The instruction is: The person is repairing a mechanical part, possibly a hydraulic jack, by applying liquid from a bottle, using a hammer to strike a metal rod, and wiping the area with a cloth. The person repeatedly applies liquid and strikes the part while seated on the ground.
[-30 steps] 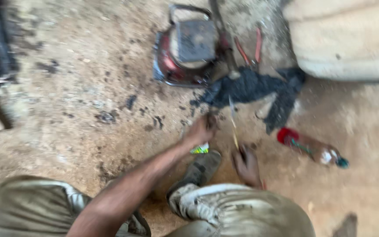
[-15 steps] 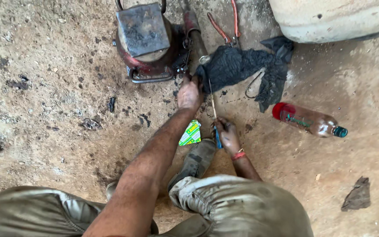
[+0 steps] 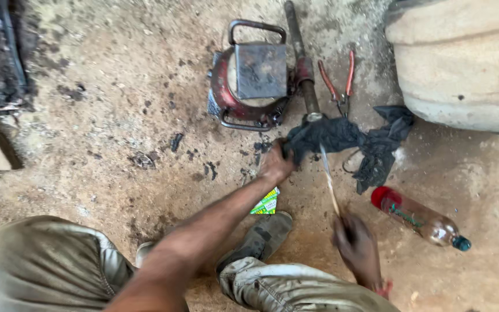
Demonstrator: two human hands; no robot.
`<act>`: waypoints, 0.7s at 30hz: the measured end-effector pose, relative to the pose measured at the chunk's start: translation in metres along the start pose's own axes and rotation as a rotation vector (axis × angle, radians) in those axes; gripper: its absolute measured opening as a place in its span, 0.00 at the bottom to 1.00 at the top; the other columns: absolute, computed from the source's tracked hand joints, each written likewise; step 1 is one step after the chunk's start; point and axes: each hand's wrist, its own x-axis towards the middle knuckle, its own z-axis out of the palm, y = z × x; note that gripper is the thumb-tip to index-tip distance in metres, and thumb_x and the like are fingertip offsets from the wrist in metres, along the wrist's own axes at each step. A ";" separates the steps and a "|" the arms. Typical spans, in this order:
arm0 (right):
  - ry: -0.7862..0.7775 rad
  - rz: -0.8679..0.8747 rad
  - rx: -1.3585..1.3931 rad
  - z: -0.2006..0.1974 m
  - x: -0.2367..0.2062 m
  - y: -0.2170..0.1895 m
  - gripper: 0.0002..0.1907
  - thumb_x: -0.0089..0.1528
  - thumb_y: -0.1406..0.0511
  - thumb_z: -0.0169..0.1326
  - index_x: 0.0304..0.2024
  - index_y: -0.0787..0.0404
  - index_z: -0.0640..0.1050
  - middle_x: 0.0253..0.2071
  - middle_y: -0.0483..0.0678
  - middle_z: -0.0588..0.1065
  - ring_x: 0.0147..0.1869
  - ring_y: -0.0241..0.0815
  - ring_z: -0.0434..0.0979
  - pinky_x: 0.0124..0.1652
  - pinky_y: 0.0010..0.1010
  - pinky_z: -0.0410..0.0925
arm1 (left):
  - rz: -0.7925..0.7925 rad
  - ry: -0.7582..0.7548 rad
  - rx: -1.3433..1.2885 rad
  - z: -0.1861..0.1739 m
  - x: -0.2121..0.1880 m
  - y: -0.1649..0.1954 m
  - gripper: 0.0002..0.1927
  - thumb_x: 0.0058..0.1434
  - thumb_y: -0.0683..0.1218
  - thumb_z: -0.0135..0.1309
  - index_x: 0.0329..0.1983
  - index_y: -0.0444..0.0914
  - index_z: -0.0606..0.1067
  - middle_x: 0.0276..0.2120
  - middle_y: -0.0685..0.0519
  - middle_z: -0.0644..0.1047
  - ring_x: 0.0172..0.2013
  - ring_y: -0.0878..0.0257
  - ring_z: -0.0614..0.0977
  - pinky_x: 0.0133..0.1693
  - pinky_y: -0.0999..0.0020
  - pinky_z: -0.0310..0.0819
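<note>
Here: left hand (image 3: 275, 164) clenched on black rag (image 3: 347, 138), lying on dirt floor (image 3: 116, 115) below red jack (image 3: 252, 86); right hand (image 3: 356, 245), blurred, fisted around thin screwdriver (image 3: 328, 179) pointing at rag. Pliers (image 3: 339, 81), plastic bottle (image 3: 420, 216) near.

Left hand (image 3: 275, 164) gripping black rag (image 3: 347, 141), right hand (image 3: 356, 245) holding thin rod (image 3: 329, 179), red jack (image 3: 252, 81) beyond

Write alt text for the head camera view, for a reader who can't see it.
A crouching person's left hand grips a black cloth on a dirt floor while the right hand holds a thin tool. Nearby: red jack, pliers, bottle.
</note>
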 end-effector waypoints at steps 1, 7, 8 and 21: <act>0.044 -0.141 0.040 0.001 0.013 -0.010 0.18 0.70 0.60 0.52 0.60 0.59 0.77 0.41 0.53 0.78 0.38 0.44 0.79 0.36 0.32 0.72 | 0.157 0.038 0.105 -0.006 -0.012 -0.002 0.25 0.63 0.52 0.56 0.60 0.38 0.70 0.46 0.35 0.79 0.44 0.38 0.83 0.46 0.46 0.77; -0.021 -0.183 -0.264 0.020 0.089 -0.077 0.20 0.65 0.62 0.55 0.59 0.56 0.77 0.44 0.54 0.78 0.36 0.55 0.81 0.33 0.43 0.72 | 0.134 -0.189 -0.702 -0.034 -0.012 0.035 0.20 0.75 0.51 0.46 0.58 0.30 0.72 0.46 0.42 0.82 0.40 0.54 0.84 0.43 0.60 0.79; -0.068 -0.142 -0.295 0.022 0.098 -0.085 0.18 0.65 0.62 0.55 0.57 0.56 0.77 0.45 0.54 0.78 0.36 0.54 0.81 0.34 0.43 0.73 | 0.045 -0.287 -0.908 -0.036 -0.002 0.044 0.21 0.74 0.51 0.44 0.56 0.28 0.72 0.43 0.43 0.84 0.36 0.58 0.85 0.40 0.63 0.80; -0.068 -0.302 -0.513 0.043 0.098 -0.102 0.25 0.57 0.70 0.56 0.58 0.65 0.75 0.52 0.61 0.75 0.35 0.56 0.81 0.33 0.44 0.75 | -0.105 -0.291 -0.977 -0.018 0.025 0.031 0.15 0.74 0.46 0.44 0.55 0.30 0.73 0.37 0.45 0.83 0.32 0.61 0.83 0.33 0.67 0.80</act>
